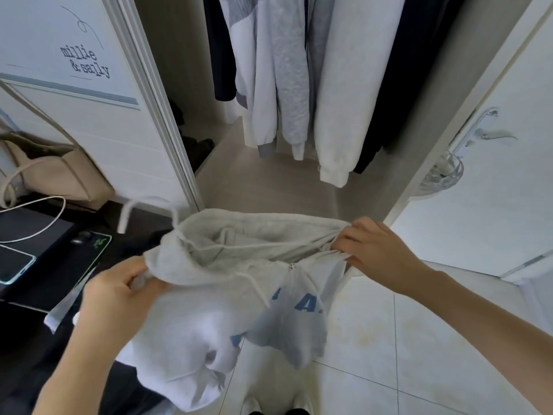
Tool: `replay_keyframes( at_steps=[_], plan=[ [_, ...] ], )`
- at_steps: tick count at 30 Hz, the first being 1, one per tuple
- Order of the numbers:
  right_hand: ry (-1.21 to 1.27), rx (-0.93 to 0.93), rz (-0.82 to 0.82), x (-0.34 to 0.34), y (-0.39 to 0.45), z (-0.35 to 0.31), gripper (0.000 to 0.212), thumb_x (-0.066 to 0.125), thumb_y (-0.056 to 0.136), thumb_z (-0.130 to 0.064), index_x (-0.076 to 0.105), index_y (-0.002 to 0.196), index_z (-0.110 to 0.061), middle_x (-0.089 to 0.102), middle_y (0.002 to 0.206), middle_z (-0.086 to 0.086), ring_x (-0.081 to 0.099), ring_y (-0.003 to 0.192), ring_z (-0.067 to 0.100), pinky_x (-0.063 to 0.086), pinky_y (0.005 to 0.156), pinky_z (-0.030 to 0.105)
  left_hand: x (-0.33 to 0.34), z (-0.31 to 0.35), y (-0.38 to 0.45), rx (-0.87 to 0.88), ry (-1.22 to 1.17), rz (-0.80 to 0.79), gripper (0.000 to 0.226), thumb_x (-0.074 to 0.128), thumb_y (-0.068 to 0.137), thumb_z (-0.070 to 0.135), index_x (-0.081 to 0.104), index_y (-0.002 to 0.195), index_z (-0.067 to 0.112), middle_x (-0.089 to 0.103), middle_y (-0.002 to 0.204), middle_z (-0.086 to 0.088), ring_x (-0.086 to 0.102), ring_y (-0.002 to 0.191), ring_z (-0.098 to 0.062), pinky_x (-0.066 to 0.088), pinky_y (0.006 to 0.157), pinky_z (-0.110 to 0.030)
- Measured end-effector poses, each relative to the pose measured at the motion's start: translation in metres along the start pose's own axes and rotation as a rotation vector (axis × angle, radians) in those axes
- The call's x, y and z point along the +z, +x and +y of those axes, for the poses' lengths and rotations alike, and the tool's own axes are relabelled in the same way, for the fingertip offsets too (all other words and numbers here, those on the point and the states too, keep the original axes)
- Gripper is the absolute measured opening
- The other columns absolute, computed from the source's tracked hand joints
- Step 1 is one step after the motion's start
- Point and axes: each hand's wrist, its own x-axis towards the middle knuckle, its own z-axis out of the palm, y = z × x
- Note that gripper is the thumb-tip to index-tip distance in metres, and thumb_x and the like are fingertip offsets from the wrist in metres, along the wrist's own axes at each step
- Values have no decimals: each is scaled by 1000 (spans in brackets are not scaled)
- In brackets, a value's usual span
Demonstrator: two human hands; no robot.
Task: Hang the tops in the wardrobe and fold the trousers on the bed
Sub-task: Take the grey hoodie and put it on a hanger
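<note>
On my far left I see a beige bag (57, 172) leaning against the white wardrobe door (98, 115), which carries the printed words "millie & sally". Below the bag a white cable (45, 217) loops over a dark desk surface (39, 265), where a phone (15, 265) lies flat near the edge and a dark mouse (80, 236) sits on a mat with a green logo. Moving in, my left hand (119, 292) has its fingers curled tight round a bunched edge of the light grey hoodie (239, 265), gripping it at the hood side. The hoodie hangs spread between both hands in front of the open wardrobe, above the white tiled floor (404, 354); its fleecy hood faces up, white drawstrings (257, 289) trail across it, one flung up toward the door, and blue lettering shows on the front panel that droops below. Beyond it, inside the wardrobe, several tops (287, 85) already hang in a row, white, grey and dark navy, their cuffs dangling above the wardrobe floor. My right hand (380, 250) pinches the other gathered edge of the hoodie, fingers curled into the cloth. On the far right stands a white door (493, 205) with a metal lever handle (490, 134), and something clear and plastic hangs from it.
</note>
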Motion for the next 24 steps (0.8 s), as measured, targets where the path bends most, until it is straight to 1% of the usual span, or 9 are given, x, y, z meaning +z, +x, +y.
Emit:
replay_keyframes(
  at_steps=[2,4,7,11,12,15,17,20,24],
  plan=[
    [-33,11,21,-14,4,4,26,84,69,-15,72,93,-21,68,93,-2,62,89,28,54,74,39,12,9,-4,174,152,-91,25,54,77,24,58,53,22,47,47,3,43,42,-22,42,48,-34],
    [-49,28,100,-29,13,1,27,81,69,-7,72,91,-20,68,93,-1,62,92,30,51,77,40,32,15,-7,253,255,-131,30,51,79,25,58,56,7,45,49,1,39,40,-26,35,42,-34],
    [-50,-82,241,-40,25,-42,28,57,77,-6,72,94,-23,68,96,-4,60,95,27,48,79,40,60,28,-5,20,156,-54,24,62,88,20,59,65,16,49,49,3,45,44,-18,32,45,-28],
    [98,-325,207,-37,14,-81,36,46,89,-14,65,118,-26,60,127,1,47,123,25,32,109,37,58,27,10,-170,-202,15,23,62,91,24,61,70,14,46,51,-3,36,48,-9,32,51,-22],
    [131,-230,252,-38,13,-66,42,46,90,-14,58,129,-26,53,136,2,41,131,27,29,114,40,51,27,14,-159,-281,43,22,63,91,21,61,71,13,40,51,-2,32,49,-6,29,49,-19],
    [506,430,349,-44,14,-6,64,57,84,-6,35,144,-14,37,146,11,31,137,29,24,115,46,36,32,14,-96,-365,115,17,66,90,16,63,73,16,35,58,-11,27,51,-3,24,46,-16],
    [641,647,157,-45,24,16,68,61,87,-6,29,146,-10,35,148,10,30,138,26,24,114,36,31,44,17,-19,-368,99,15,67,89,20,65,74,20,36,58,-12,27,51,-4,22,45,-11],
    [669,445,-60,-43,45,29,51,66,89,-18,46,135,-13,54,132,3,50,122,21,39,97,27,21,57,23,56,-343,61,22,65,81,35,65,70,17,39,53,-10,27,47,-11,24,44,-8],
    [964,319,-271,-57,54,38,30,63,92,-16,60,120,-8,67,112,4,63,100,13,52,87,21,12,56,25,79,-291,28,22,66,88,6,60,72,-9,37,52,-14,26,50,-21,23,44,-20]
  ],
)
